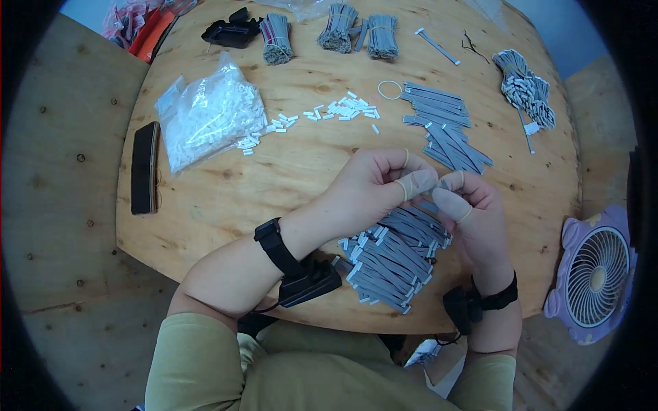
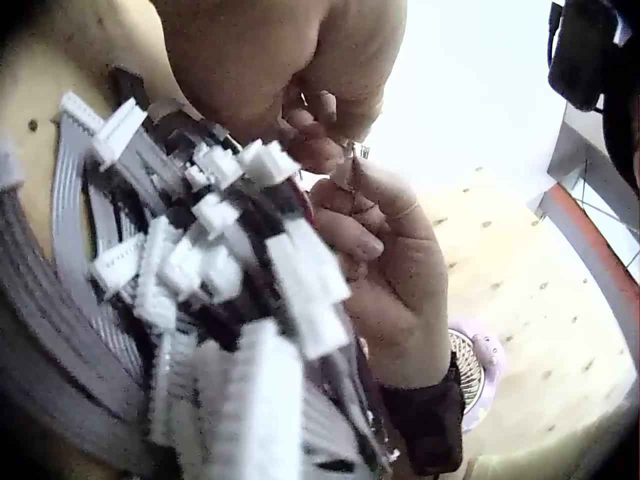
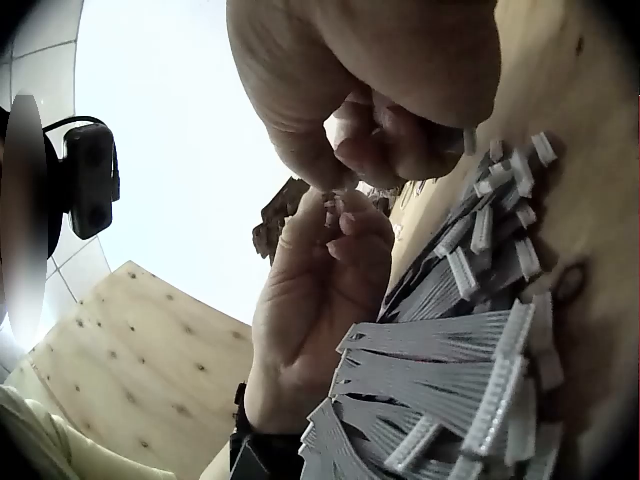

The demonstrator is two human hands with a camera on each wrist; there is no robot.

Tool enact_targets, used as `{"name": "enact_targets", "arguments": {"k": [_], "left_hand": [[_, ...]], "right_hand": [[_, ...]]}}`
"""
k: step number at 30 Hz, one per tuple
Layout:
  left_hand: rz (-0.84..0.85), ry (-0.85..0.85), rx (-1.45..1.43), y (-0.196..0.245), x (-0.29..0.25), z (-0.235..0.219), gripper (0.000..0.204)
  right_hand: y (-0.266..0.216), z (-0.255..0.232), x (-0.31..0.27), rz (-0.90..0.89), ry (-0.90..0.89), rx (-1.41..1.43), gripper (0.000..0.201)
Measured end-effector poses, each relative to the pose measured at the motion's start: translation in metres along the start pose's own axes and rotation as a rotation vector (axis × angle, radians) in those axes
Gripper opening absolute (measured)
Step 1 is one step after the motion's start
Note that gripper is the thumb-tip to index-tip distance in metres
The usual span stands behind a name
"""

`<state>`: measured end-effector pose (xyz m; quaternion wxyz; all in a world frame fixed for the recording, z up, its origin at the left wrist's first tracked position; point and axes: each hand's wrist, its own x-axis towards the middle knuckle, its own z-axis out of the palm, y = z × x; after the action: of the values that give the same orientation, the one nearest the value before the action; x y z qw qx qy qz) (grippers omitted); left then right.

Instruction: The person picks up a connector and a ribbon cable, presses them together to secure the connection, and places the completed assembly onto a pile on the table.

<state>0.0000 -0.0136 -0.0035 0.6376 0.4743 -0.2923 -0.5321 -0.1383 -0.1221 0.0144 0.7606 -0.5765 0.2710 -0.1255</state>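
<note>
My left hand [image 1: 373, 178] and right hand [image 1: 476, 205] meet fingertip to fingertip over the table, thumbs and forefingers pinched together, with pale finger cots on them. Between the tips, a small white connector [image 2: 361, 152] peeks out in the left wrist view; the fingers hide most of it, and I cannot tell which hand bears it. Just below the hands lies a heap of grey ribbon cables [image 1: 387, 257] with white connectors on their ends. Beyond the right hand are loose grey ribbon cables [image 1: 456, 147], some crossing others.
A clear bag [image 1: 212, 113] of white connectors lies at the left, with loose connectors [image 1: 346, 107] spilled beside it. A phone [image 1: 144, 168] lies near the left edge. Banded cable bundles [image 1: 382, 38] stand at the back, another bundle [image 1: 524, 85] at far right. A purple fan [image 1: 596, 277] stands beside the table.
</note>
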Motion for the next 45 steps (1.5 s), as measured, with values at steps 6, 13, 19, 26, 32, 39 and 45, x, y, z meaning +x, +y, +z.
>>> {"name": "enact_targets", "arguments": {"k": [6, 13, 19, 26, 32, 39, 45], "left_hand": [[-0.029, -0.015, -0.251, -0.0027, 0.0028, -0.0033, 0.019], [-0.133, -0.058, -0.368, 0.0006, 0.002, -0.0091, 0.018], [-0.132, -0.094, -0.407, -0.0025, 0.0016, -0.0094, 0.019], [-0.169, -0.081, -0.359, 0.0016, 0.0003, -0.0082, 0.019], [-0.157, -0.115, -0.337, 0.0016, 0.0001, -0.008, 0.018], [-0.176, -0.109, -0.32, 0.0034, -0.0008, -0.0078, 0.019], [-0.162, -0.126, -0.345, 0.0024, -0.0011, -0.0092, 0.023]], "right_hand": [[-0.0022, -0.0008, 0.0001, -0.002, 0.031, 0.009, 0.008], [-0.0046, -0.0017, -0.0013, -0.006, -0.014, 0.02, 0.008], [-0.0059, -0.0055, -0.0018, 0.005, -0.045, -0.01, 0.008], [-0.0083, -0.0048, -0.0034, 0.021, -0.09, 0.03, 0.009], [-0.0087, -0.0033, -0.0034, 0.017, -0.104, 0.043, 0.009], [-0.0075, -0.0038, -0.0035, -0.008, -0.1, 0.022, 0.009], [-0.006, -0.0049, -0.0026, -0.032, -0.08, -0.015, 0.009]]}}
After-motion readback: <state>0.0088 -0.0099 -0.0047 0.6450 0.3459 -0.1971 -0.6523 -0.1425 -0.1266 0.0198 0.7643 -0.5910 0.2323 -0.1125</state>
